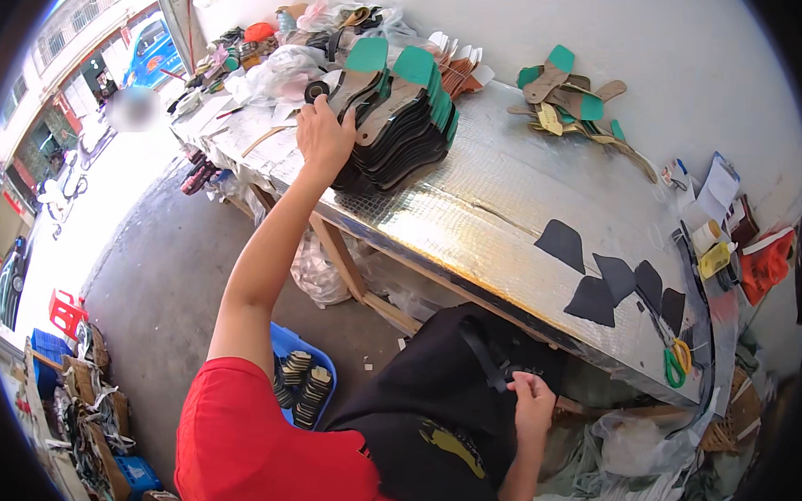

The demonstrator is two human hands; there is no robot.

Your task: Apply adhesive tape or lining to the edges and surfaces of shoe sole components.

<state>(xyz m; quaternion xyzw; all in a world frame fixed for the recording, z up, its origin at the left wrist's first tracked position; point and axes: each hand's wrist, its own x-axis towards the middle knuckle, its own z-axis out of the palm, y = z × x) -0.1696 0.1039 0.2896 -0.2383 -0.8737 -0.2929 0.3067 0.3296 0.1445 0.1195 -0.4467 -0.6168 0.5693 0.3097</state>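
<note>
My left hand (327, 138) reaches over the table's far left part, its fingers closed at the lower edge of a small black roll (316, 91), which looks like tape. Close beside it rise stacks of shoe insoles (398, 116), dark below with brown tops and green ends. Over my lap, my right hand (532, 401) pinches the end of a narrow black strip (483, 351) that lies across my dark apron (413, 376). Several black cut pieces (589, 301) lie flat on the table to the right, next to scissors (674, 361) with green and yellow handles.
The silver-covered table (502, 201) runs along a white wall. More insoles (569, 92) lie loosely at its back. Plastic bags (279, 75) crowd its left end; a clipboard (717, 188) and red bag (767, 262) sit right. A blue bin (324, 364) with stacked pieces stands on the floor.
</note>
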